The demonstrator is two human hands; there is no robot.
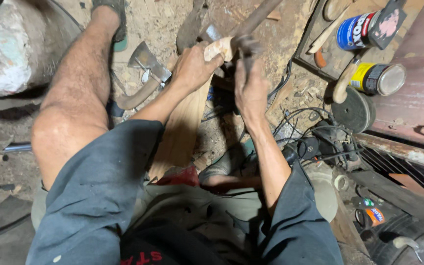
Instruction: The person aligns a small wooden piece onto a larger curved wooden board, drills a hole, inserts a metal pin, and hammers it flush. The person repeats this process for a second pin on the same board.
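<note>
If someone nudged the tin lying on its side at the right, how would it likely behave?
The tin would probably roll, since it lies on its round side. A curved wooden handle beside it might stop it. It looks metal, so likely stiff and unlikely to break.

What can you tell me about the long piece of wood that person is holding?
The wooden piece is a pale, bare plank that narrows to a rounded, lighter tip. It slants from the lap up and away over the littered floor. The left hand wraps around it just below the tip; the right hand presses a dark, blurred tool against the tip. Its lower end rests near something red.
</note>
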